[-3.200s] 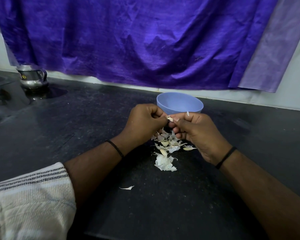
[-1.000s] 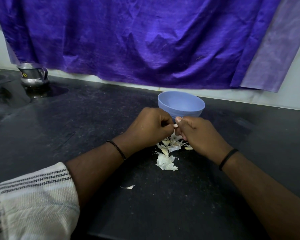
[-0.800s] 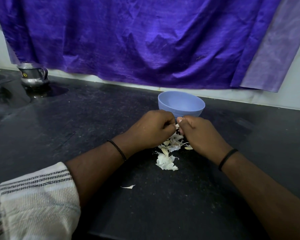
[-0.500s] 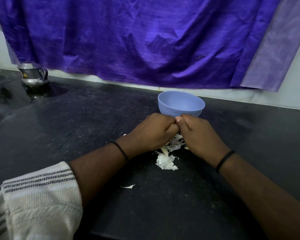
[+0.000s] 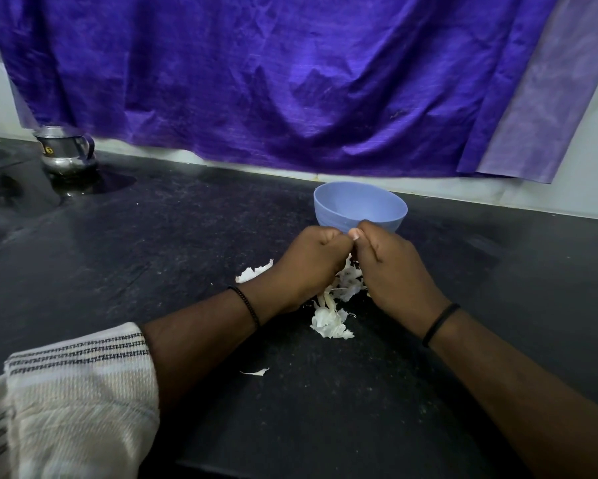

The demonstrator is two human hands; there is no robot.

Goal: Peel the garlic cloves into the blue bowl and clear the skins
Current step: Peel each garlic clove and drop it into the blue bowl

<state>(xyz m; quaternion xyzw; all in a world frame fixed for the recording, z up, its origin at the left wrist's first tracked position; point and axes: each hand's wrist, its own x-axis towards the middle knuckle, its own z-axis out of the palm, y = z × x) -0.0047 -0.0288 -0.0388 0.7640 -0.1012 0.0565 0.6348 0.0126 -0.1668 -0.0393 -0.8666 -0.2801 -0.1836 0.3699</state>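
Kettle [image 5: 64,152] of polished steel stands far off at the left back of the dark counter [image 5: 152,243], well apart from the work, and a striped sleeve [image 5: 76,392] covers the near left forearm. A loose flake of skin [image 5: 255,372] lies alone in front of the wrists. The left hand [image 5: 304,267] is curled into a fist, knuckles up, its fingertips meeting those of the right hand [image 5: 390,267], which is curled the same way with a thumbnail showing at the join. Whatever they pinch between them is hidden, so I cannot tell whether a clove is there; judging by the task, one probably is. Under and between the hands sits the pile of skins [image 5: 332,316], and the blue bowl [image 5: 359,209] stands just behind the knuckles, its inside out of sight. To peel well here, the left should likely hold firm while the right thumbnail lifts the papery edge and strips it downward onto the pile, then the bare clove goes over the near rim, keeping skins out of the bowl.
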